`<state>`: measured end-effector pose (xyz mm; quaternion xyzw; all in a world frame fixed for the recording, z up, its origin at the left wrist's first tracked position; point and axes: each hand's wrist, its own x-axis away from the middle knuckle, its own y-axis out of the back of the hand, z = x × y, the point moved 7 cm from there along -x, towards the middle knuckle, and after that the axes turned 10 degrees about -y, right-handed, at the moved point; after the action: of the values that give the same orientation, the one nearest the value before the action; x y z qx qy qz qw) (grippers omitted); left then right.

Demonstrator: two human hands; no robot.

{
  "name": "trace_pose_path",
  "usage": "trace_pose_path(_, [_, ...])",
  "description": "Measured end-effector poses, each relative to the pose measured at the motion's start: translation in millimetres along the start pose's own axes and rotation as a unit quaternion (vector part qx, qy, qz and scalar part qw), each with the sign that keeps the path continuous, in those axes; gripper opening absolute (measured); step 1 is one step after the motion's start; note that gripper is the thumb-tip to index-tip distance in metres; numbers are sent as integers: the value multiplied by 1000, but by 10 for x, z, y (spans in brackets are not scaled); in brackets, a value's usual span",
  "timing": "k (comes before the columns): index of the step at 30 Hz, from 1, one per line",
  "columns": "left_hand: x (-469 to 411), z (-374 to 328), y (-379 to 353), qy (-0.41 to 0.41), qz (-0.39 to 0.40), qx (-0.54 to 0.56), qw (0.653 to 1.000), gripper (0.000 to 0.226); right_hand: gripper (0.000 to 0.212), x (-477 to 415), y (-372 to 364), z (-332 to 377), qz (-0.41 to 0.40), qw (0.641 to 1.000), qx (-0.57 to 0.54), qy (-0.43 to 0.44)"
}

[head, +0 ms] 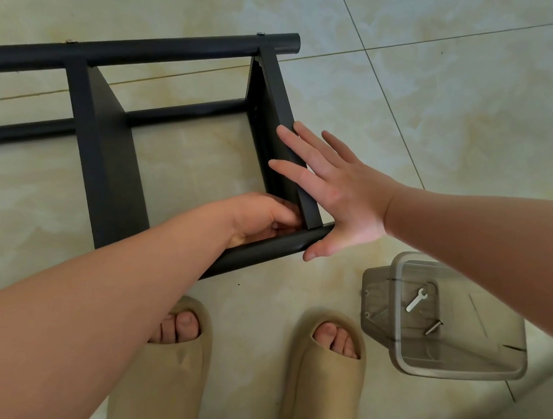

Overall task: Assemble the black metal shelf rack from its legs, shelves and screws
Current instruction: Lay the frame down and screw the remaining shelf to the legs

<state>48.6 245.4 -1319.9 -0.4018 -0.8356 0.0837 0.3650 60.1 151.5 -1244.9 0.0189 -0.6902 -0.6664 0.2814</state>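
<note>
The black metal rack (106, 153) lies on its side on the tiled floor, with two shelves joined to tube legs. The far leg (153, 51) carries two screw heads on top. My right hand (331, 186) lies flat with straight fingers against the outer face of the right shelf (280, 105), its thumb under the near leg (266, 250). My left hand (262, 216) is tucked into the inner corner where that shelf meets the near leg, fingers curled; what they hold is hidden.
A clear plastic box (453, 320) stands on the floor at the right, holding a small flat wrench (415, 299) and a screw (433, 327). My two feet in beige slippers (169, 369) stand just below the rack. Open floor tiles lie beyond and to the right.
</note>
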Motion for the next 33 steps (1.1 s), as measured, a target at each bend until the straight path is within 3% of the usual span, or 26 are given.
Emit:
trace_pose_path(5, [7,-10,-16,14,-3,17,1000,22,131,2,-1,2,2,1000,2,0])
trace_pose_path(10, [-1,-9,27,10,-22,-74,997,13,130,2,1,2,2,1000,1,0])
trace_pose_path(16, [-10,16,35,-2,-11,-21,1000,37,130,7,10,4,3,1000,-1,0])
trace_pose_path(20, [14,-4,-10,7,5,10,1000,28,130,7,11,6,2,1000,2,-1])
trace_pose_path(27, [23,-21,22,9,-27,-78,997,12,130,2,-5,5,-3,1000,4,2])
trace_pose_path(33, [0,-2,22,-4,-12,-29,999,25,130,0,-7,-1,-12,1000,6,4])
